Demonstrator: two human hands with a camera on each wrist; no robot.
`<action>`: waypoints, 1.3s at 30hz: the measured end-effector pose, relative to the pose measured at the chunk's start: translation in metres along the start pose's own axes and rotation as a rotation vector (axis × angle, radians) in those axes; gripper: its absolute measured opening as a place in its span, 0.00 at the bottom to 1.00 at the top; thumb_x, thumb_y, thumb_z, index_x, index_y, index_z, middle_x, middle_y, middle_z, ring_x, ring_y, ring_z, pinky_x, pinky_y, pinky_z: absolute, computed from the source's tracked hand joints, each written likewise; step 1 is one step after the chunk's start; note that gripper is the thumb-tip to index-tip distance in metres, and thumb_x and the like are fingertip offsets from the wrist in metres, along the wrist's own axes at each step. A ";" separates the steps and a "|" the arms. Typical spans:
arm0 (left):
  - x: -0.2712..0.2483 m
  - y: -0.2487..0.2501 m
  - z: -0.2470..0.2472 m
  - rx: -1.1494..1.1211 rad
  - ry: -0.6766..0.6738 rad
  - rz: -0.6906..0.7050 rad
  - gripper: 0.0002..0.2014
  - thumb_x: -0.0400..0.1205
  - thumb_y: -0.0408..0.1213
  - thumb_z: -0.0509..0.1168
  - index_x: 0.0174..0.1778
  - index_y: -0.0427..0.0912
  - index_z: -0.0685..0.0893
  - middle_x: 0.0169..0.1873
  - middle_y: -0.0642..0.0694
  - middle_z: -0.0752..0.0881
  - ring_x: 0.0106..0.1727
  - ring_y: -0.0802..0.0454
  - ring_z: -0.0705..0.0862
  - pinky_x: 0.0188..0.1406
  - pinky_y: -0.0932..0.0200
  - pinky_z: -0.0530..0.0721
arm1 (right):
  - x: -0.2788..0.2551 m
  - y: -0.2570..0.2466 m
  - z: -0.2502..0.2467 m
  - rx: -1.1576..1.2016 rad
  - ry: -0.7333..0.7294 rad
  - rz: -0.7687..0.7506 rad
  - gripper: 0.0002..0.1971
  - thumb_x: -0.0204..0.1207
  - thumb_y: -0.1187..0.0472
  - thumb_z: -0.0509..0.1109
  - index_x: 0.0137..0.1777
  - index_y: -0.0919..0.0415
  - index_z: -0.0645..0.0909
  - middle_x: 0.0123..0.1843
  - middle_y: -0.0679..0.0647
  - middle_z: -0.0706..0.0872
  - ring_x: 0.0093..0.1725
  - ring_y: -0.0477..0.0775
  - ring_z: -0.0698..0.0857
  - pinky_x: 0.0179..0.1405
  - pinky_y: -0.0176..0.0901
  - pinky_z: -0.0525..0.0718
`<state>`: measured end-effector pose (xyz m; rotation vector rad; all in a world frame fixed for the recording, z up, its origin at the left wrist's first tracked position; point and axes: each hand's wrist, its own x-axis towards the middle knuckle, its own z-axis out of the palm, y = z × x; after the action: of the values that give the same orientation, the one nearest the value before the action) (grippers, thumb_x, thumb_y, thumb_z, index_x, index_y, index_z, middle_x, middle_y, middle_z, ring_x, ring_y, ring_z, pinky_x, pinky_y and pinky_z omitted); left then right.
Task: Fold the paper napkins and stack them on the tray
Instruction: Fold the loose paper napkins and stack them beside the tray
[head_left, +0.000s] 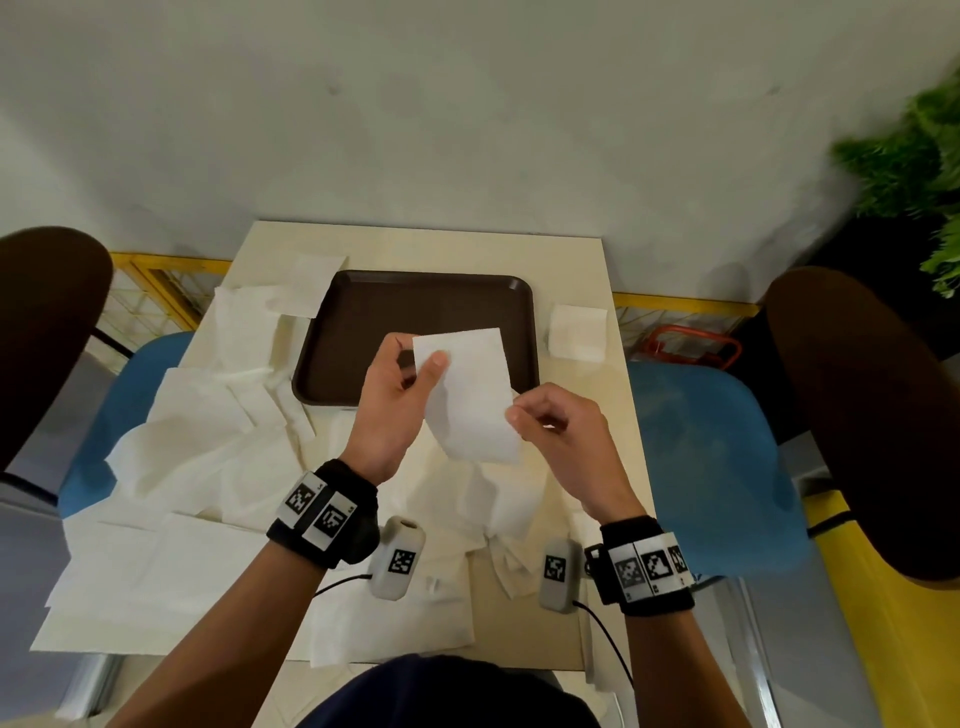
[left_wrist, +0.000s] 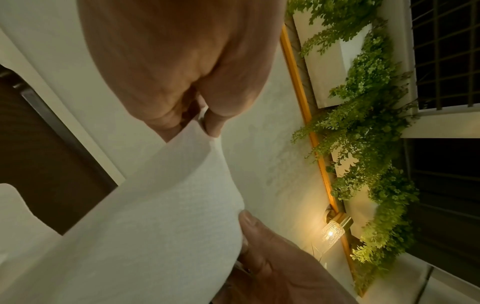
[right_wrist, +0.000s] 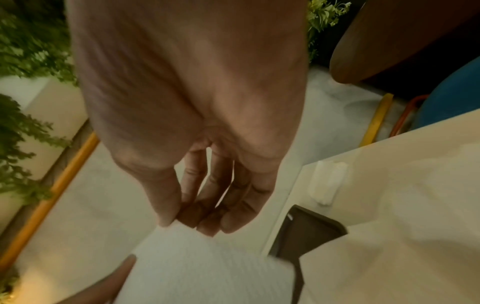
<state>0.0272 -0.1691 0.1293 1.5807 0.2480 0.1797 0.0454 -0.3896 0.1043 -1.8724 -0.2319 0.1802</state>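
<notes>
- Two bare hands hold a white, half-folded paper napkin (head_left: 470, 395) above the table: the left hand (head_left: 397, 410) pinches its top corner, the right hand (head_left: 558, 431) its right edge.
- The dark brown rectangular plastic tray (head_left: 363, 312) at 12 o'clock holds no stack yet; one folded white napkin square (head_left: 577, 332) lies at 2 o'clock.
- Loose unfolded white napkins (head_left: 197, 447) crowd the cream table (head_left: 571, 260) from 7 to 10 o'clock; most folding apparently remains.
- Blue-seated chairs (head_left: 711, 457) flank it; green foliage (head_left: 914, 156) hangs at 2 o'clock.

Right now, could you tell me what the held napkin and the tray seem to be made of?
Napkin: soft white tissue paper, matte, finely embossed; it bends limply between the pinching fingers. Tray: dark brown, probably moulded plastic, smooth with a faint sheen, rounded corners and a raised rim.
</notes>
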 end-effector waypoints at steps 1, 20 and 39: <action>0.000 0.000 0.000 -0.015 -0.008 0.012 0.13 0.92 0.39 0.69 0.71 0.49 0.77 0.60 0.39 0.89 0.61 0.37 0.91 0.51 0.43 0.94 | 0.001 -0.002 -0.001 0.025 0.008 0.005 0.01 0.86 0.59 0.78 0.52 0.54 0.90 0.47 0.45 0.94 0.50 0.48 0.91 0.56 0.49 0.92; 0.015 -0.015 -0.016 0.726 -0.011 0.414 0.16 0.80 0.26 0.79 0.58 0.51 0.96 0.59 0.52 0.78 0.62 0.50 0.79 0.60 0.65 0.80 | -0.002 -0.029 -0.018 0.428 -0.165 0.112 0.11 0.83 0.66 0.81 0.64 0.60 0.88 0.55 0.56 0.93 0.55 0.54 0.92 0.45 0.40 0.88; -0.004 0.007 -0.006 -0.128 -0.317 -0.308 0.17 0.96 0.36 0.56 0.72 0.39 0.88 0.65 0.39 0.92 0.67 0.36 0.91 0.70 0.30 0.88 | 0.018 -0.027 0.001 -0.130 0.124 -0.002 0.12 0.75 0.55 0.88 0.55 0.43 0.92 0.54 0.32 0.92 0.56 0.35 0.90 0.61 0.39 0.92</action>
<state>0.0220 -0.1645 0.1362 1.4007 0.2234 -0.2876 0.0605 -0.3766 0.1297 -2.0043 -0.1642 0.0483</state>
